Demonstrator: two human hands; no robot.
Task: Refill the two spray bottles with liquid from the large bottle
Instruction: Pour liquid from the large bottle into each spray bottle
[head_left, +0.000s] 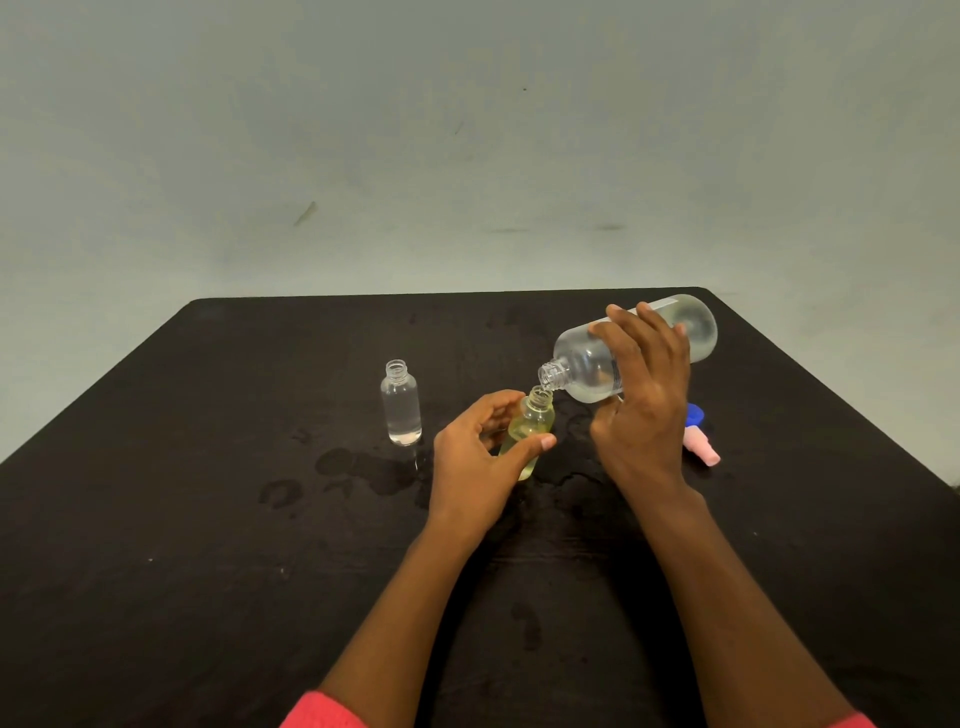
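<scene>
My right hand (641, 395) grips the large clear bottle (587, 364), tipped on its side with its open neck just above the mouth of a small yellowish spray bottle (532, 421). My left hand (478, 457) holds that small bottle by its lower body, thumb across the front, and the bottle leans slightly. A second small clear bottle (401, 402) stands upright and uncapped to the left, apart from both hands, with clear liquid inside.
A black table (208, 519) carries wet patches (363, 470) in front of the bottles. A pink spray cap (701, 449) and a blue cap (695, 414) lie right of my right hand. A pale wall rises behind the table's far edge.
</scene>
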